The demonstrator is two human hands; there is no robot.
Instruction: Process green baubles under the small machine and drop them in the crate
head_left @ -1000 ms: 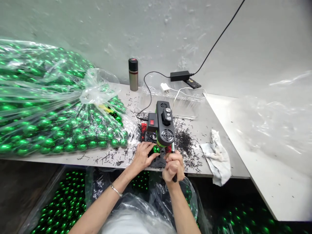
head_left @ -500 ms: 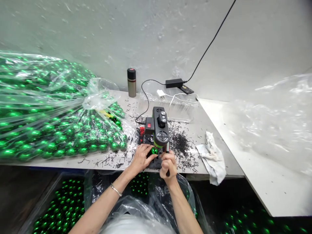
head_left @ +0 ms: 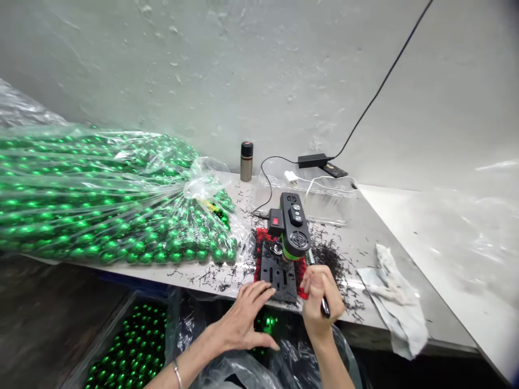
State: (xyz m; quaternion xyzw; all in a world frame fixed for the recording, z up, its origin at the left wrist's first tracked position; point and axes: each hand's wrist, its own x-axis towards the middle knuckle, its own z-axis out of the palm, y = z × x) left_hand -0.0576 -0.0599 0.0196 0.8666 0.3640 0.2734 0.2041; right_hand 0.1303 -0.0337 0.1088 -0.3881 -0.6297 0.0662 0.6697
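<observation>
A small black bench drill press [head_left: 295, 227] with round vents and a red switch stands on a slotted black base plate [head_left: 278, 273]. My right hand [head_left: 322, 294] is wrapped round its metal lever [head_left: 325, 308], whose black end shows below the fist. My left hand [head_left: 249, 316] is at the table's front edge, fingers spread and thumb apart, holding nothing. Below it, a blurred shiny green ball [head_left: 268, 324] shows over the plastic-lined opening under the table. Red material [head_left: 264, 235] lies beneath the base plate.
A big clear bag of green balls [head_left: 133, 216] fills the table's left. Black shavings [head_left: 328, 256] are scattered round the machine. Behind it are a flask [head_left: 246, 162], a power adapter [head_left: 312, 160] and a clear plastic tray [head_left: 332, 208]. A white cloth [head_left: 395, 302] hangs over the right edge.
My left hand has let go of the green ball at the base plate and moved back to the table edge, opening. My right hand still grips the lever. The camera view has shifted left.
</observation>
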